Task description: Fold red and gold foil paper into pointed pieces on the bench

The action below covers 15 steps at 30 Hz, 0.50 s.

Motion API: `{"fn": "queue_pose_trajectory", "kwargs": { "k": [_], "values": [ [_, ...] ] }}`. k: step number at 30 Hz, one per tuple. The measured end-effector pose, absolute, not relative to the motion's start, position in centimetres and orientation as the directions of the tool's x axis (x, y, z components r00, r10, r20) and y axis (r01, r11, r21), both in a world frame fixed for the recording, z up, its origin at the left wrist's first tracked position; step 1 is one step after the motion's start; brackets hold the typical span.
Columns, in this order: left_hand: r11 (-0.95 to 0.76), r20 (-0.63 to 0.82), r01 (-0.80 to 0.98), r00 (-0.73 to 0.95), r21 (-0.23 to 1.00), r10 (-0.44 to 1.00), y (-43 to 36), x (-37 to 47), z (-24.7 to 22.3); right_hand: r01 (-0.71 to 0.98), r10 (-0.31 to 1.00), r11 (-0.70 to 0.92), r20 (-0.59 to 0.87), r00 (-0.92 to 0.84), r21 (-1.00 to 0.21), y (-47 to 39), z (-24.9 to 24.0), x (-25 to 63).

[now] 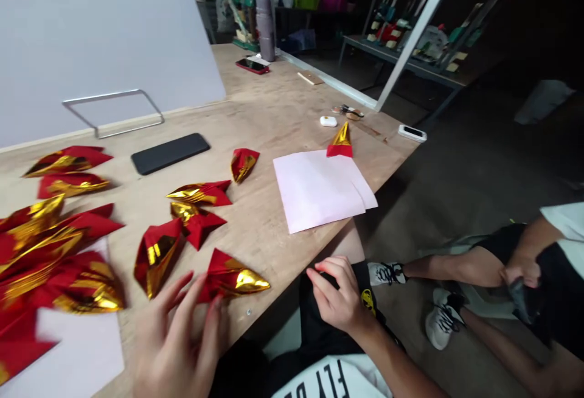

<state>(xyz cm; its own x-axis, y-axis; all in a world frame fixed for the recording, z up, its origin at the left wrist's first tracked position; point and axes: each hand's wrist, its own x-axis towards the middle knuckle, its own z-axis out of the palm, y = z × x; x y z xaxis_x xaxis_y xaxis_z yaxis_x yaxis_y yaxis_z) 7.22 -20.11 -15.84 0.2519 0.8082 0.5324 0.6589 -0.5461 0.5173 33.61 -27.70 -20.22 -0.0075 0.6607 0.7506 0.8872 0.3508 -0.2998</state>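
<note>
Since the foil looks thin and springy, light fingers probably beat a firm pinch here. Pile (55,252): red-gold folds overlapping, left of the black phone (171,153) and running toward the wearer; best kept off it with the wrist, as a knock could drag several along. Loose fold (157,258) on the near side of the phone, pale creased foil up; sleeve or knuckles could crush it. Left hand (177,337), well to the near side of the phone: fingers bent and parted at the red end of a fold (235,276). Blur there, so can't tell if it grasps the fold or only touches it. That fold lies near and to the right of the phone, by the table (274,112) edge, gold tip pointing right. I'd take it by the red end, fingertips on both sides, tip left free; squeezing the gold part would likely dent it. Small fold (244,164) just right of the phone, apart from the hand, no conflict. Paper (319,194) further right of the phone, flat, sheets slightly fanned; a dragged fold could shift them. Right hand (340,300), right of the phone and nearer, off the table edge: released, fingers loosely curved, nothing in it. It could steady the fold's far side. Cone (341,141) right of the phone, on the paper's far edge; easily tipped if the paper slides.
</note>
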Motion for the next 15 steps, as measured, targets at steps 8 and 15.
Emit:
{"fn": "queue_pose_trajectory", "kwargs": {
  "k": [8, 15],
  "values": [
    [-0.507, 0.526, 0.744, 0.247, 0.436, 0.814, -20.7, 8.4, -14.6, 0.777, 0.686, 0.494, 0.724, -0.074, -0.389, -25.5, -17.5, 30.1],
    [-0.538, 0.519, 0.741, 0.299, 0.403, 0.801, -20.5, 8.0, -14.6, 0.817, 0.742, 0.412, 0.669, -0.043, -0.404, -24.0, -17.7, 27.6]
  ]
}}
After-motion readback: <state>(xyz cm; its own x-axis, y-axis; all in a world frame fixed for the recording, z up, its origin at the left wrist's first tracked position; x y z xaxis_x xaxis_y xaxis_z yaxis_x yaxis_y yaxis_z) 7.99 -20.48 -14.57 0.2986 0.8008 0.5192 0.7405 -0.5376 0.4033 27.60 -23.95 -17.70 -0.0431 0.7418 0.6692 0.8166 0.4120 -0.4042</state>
